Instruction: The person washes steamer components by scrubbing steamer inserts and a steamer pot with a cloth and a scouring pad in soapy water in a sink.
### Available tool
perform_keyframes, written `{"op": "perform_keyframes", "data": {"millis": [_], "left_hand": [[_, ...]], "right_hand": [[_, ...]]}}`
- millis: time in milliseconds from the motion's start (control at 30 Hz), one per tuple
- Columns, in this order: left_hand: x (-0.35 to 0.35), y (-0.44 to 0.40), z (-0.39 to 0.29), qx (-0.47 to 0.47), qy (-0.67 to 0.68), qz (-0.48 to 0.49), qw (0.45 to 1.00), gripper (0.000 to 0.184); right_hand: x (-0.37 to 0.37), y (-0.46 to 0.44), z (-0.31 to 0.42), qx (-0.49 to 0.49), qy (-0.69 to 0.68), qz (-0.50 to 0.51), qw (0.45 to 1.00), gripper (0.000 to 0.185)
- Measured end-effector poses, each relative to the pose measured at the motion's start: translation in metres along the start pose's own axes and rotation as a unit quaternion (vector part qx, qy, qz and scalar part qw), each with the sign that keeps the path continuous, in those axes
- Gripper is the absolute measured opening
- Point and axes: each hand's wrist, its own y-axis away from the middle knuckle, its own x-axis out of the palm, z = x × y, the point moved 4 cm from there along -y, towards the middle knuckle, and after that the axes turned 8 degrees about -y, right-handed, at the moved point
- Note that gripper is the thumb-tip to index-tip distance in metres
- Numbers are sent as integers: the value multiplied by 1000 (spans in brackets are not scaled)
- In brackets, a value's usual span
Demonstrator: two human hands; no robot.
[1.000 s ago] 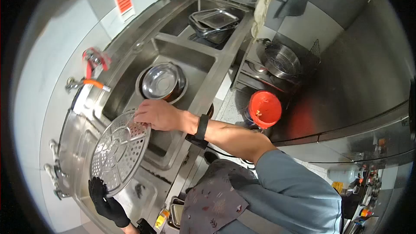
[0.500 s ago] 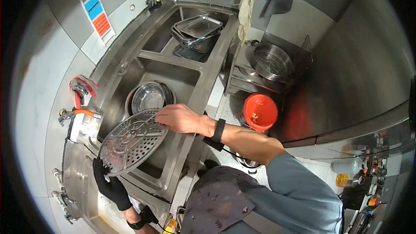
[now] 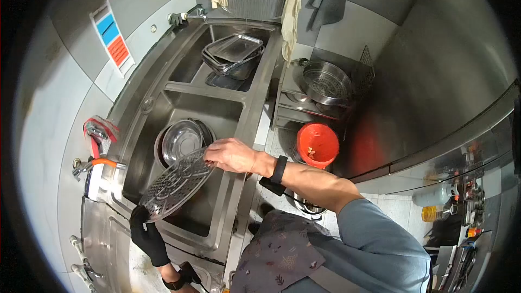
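Over the near sink basin I hold a round perforated steamer plate (image 3: 176, 187), tilted steeply between my two hands. My left hand (image 3: 145, 237), in a black glove, grips its lower left edge. Bare, my right hand (image 3: 230, 155) pinches the upper right rim, with the fingertips partly hidden behind the metal. Beneath and beyond the plate, several nested metal bowls (image 3: 182, 140) rest in the near sink basin (image 3: 220, 109).
Metal trays (image 3: 236, 49) are stacked in the far basin. An orange-tipped tap (image 3: 108, 163) juts from the left wall. A red-lined bin (image 3: 318, 144) stands right of the sink, below a rack holding a steamer pot (image 3: 326, 82).
The steamer plate has tipped to a steeper angle and now looks narrower. My left hand has shifted slightly right and down; my view has moved a little too.
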Motion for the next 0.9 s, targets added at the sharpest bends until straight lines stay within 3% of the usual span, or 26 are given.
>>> {"op": "perform_keyframes", "data": {"millis": [167, 300, 700, 900], "left_hand": [[0, -9, -28, 55, -32, 14, 998, 25], [14, -23, -38, 13, -46, 16, 999, 22], [74, -74, -92, -72, -119, -26, 990, 17], [98, -84, -86, -88, -109, -42, 989, 25]], "right_hand": [[-2, 3, -33, 16, -62, -43, 997, 18], [-17, -4, -62, 6, -130, -53, 990, 17], [-49, -24, -166, -39, -156, -32, 986, 21], [-66, -40, -195, -35, -86, 34, 995, 23]]}}
